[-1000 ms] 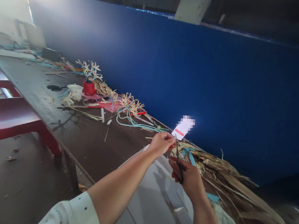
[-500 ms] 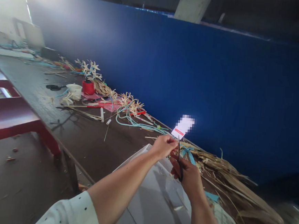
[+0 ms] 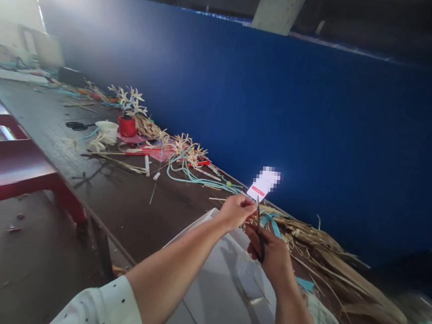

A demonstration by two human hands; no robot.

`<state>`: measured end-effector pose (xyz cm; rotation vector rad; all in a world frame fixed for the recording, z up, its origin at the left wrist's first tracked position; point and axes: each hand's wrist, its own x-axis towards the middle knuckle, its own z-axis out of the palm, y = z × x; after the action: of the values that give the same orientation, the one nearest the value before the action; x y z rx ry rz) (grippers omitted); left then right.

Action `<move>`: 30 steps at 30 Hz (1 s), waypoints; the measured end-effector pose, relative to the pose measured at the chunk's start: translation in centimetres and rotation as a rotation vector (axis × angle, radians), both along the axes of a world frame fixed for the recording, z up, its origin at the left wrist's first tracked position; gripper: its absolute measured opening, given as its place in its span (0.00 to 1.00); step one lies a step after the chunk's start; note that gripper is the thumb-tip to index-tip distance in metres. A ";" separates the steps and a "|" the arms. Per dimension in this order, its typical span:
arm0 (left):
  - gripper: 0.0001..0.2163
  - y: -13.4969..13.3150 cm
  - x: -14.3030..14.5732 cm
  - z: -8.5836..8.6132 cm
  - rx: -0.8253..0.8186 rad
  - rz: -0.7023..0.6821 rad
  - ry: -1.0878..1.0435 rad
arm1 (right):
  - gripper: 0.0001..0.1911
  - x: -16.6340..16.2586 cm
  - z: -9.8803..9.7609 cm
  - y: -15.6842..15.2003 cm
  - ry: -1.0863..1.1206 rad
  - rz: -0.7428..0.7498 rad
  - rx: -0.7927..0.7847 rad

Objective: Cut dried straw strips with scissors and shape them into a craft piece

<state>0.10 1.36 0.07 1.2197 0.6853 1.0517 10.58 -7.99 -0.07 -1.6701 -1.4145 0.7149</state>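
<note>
— What is the right hand (image 3: pixel 276 256) doing?
— It is wrapped tight around the black-handled metal scissors (image 3: pixel 259 231). They are up in the air over the flat white board (image 3: pixel 209 286), and the blade points up.
— And the left hand (image 3: pixel 235 211)?
— Its finger and thumb are pinched together right beside the blade tip. What sits between them is too small to see.
— What is close by?
— A small white card with a red stripe (image 3: pixel 262 184) is just behind the hands. A pile of dry tan straw (image 3: pixel 328 260) lies on the dark wooden table (image 3: pixel 130 200), by the long blue wall (image 3: pixel 317 115).
</note>
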 end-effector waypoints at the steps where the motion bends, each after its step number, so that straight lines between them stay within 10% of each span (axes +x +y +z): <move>1: 0.04 0.0 0.0 0.0 0.005 0.000 0.002 | 0.26 0.0 0.0 0.0 0.001 0.004 0.001; 30: 0.09 0.1 -1.0 0.6 0.083 -0.029 0.086 | 0.30 0.7 0.3 -0.4 0.184 0.051 -0.026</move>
<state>-0.90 1.51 0.69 1.3494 0.6939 1.0162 11.31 -8.41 0.26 -1.5503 -1.3260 0.8958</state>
